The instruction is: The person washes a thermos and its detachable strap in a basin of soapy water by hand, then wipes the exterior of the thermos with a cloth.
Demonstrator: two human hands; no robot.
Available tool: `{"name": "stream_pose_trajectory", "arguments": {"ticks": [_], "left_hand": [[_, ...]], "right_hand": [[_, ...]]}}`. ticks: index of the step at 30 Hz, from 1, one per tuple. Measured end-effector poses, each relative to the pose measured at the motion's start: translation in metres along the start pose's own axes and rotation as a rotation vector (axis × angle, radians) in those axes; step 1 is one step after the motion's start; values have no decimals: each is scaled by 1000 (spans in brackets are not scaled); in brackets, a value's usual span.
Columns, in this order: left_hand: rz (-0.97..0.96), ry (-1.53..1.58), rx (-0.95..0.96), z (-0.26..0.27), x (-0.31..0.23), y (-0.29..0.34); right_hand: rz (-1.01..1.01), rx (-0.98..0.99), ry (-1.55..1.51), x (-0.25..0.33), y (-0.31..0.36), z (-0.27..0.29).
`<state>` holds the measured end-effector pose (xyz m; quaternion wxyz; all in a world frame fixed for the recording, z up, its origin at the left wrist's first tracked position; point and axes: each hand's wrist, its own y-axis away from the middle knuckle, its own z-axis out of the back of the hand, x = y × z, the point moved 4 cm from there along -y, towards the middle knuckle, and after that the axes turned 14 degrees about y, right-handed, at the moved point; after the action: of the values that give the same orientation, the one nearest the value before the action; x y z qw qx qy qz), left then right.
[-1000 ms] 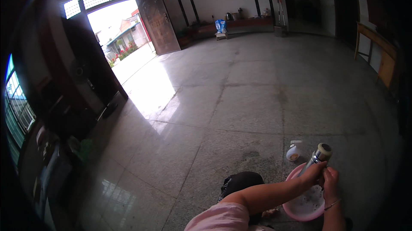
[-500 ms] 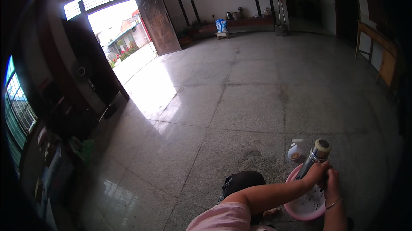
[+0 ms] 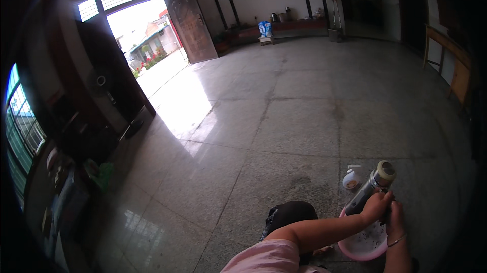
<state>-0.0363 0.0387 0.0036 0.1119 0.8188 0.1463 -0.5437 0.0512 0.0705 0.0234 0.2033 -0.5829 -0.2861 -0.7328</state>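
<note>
Far left, dim clutter sits along the wall under a window — too dark to make out. A door stands open to daylight. A wide polished stone floor lies open toward the far wall. Low in frame, a dark bundle is half hidden by the left arm. The left hand is wrapped around a tilted flask over a pink basin; the right hand touches its lower end — grip unclear. A small white cup stands just beyond.
</note>
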Motion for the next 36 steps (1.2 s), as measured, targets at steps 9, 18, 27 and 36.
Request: {"name": "stream_pose_trajectory", "arguments": {"ticks": [9, 18, 27, 36], "left_hand": [[59, 13, -50, 3, -8, 5], [-23, -72, -75, 20, -20, -11], [-94, -56, -118, 25, -30, -9], [-61, -134, -77, 18, -17, 1]], "right_hand": [[-38, 26, 37, 2, 0, -5], [-93, 72, 17, -2, 11, -10], [-35, 90, 116, -12, 14, -7], [73, 145, -240, -8, 2, -22]]}}
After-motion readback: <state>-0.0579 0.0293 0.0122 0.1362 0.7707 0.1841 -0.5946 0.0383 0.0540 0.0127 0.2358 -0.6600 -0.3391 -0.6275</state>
